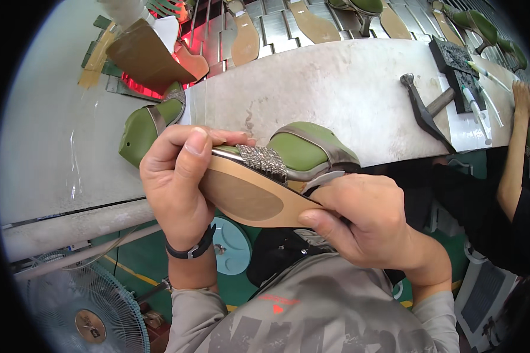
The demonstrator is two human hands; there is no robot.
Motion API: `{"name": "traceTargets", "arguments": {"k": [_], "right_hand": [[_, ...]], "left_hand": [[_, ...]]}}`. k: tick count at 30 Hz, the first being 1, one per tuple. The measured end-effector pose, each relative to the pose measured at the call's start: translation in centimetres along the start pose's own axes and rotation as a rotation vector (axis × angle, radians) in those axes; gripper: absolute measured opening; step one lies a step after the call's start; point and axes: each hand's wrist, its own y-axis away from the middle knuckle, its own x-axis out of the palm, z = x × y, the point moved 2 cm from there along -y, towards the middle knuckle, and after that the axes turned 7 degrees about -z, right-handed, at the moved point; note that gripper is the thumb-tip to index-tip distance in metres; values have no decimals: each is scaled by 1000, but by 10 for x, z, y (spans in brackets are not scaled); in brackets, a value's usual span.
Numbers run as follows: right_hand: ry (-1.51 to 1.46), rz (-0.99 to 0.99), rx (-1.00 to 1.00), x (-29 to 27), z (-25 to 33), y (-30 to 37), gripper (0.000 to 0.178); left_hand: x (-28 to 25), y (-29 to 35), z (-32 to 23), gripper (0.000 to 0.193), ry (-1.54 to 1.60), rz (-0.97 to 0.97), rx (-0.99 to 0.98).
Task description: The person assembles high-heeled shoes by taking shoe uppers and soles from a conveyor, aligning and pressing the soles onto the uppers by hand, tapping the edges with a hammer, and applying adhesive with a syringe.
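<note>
A tan shoe sole (pixel 300 215) with a darker oval patch is tilted up in front of me. My left hand (pixel 179 176) grips its broad end, thumb on top. My right hand (pixel 362 217) pinches the other end between thumb and bent fingers. A thin pale grey piece (pixel 324 180) shows by the right fingers. Along the sole's upper edge runs a glittery band (pixel 264 160). Just behind is a green shoe form (pixel 306 147) with a metallic strap; whether it joins the sole is hidden. Another green shoe form (pixel 136 134) lies left of my left hand.
A hammer (pixel 421 109) and a dark block (pixel 462 82) with syringe-like tubes (pixel 476 112) lie on the white worktable (pixel 335 88). Beyond is a metal conveyor (pixel 277 29) carrying tan soles and green shoes. A fan (pixel 88 312) stands lower left. Another person's arm (pixel 515 135) is at right.
</note>
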Motion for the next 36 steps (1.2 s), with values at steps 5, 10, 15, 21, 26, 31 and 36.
{"name": "traceTargets", "arguments": {"k": [5,10,15,21,26,31,36], "right_hand": [[8,-36,26,6,-10,-3,20],[26,-47,16,6,-12,-3,24],[15,-60,34,2,-12,-2,25],[149,-78,5,-14,-7,-3,29],[146,-45,-53,-47,15,-46,86],[-108,-79,477,-89,12,-56,70],[-475,-569,597,-121,-37,7,54]], "left_hand": [[1,-2,0,23,0,-44,24],[2,-2,-1,24,-16,-46,18],[8,-2,-2,25,-40,-40,23],[18,-3,-11,25,-26,-32,53],[67,-17,-21,60,212,335,121],[92,-65,44,56,498,380,47],[73,-32,141,73,519,196,-465]]}}
